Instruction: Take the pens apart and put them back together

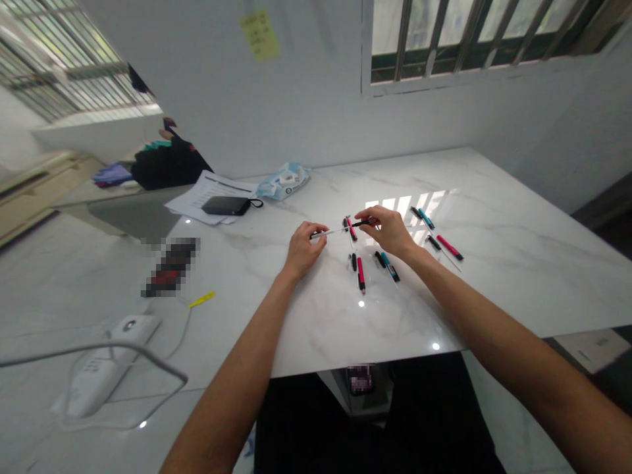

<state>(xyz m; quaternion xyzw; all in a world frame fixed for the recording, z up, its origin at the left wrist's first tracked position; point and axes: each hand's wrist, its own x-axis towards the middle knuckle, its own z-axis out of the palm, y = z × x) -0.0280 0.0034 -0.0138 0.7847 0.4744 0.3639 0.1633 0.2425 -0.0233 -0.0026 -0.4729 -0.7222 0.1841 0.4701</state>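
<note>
A slim pale rod (323,234) with a dark end is pinched between the thumb and fingers of the left hand (301,251), and a black pen piece (364,223) is pinched by the fingertips of the right hand (389,230). Both grips are closed on their pieces, and the gap between them is spanned by the rod; whether its tip is seated in the black piece cannot be told. If the two are pushed together off line, the rod could be bent or the mouth missed, being so thin and held by fingertips alone. If either pinch were slackened, the piece could be dropped and sent rolling over the smooth tabletop (316,329).

At the gap itself, a red barrel (352,230) is seen lying by a small black part; it could be brushed aside if the hands were lowered. On the body side of the grip, another red barrel (361,273) and a teal barrel (390,267) are set out, each beside a black part; these could be swept by the right forearm if it were drawn back low. To the right of the grip, a farther teal barrel (426,218) and red barrel (449,247) are laid. Because the black parts look alike, sets could be mixed.
</note>
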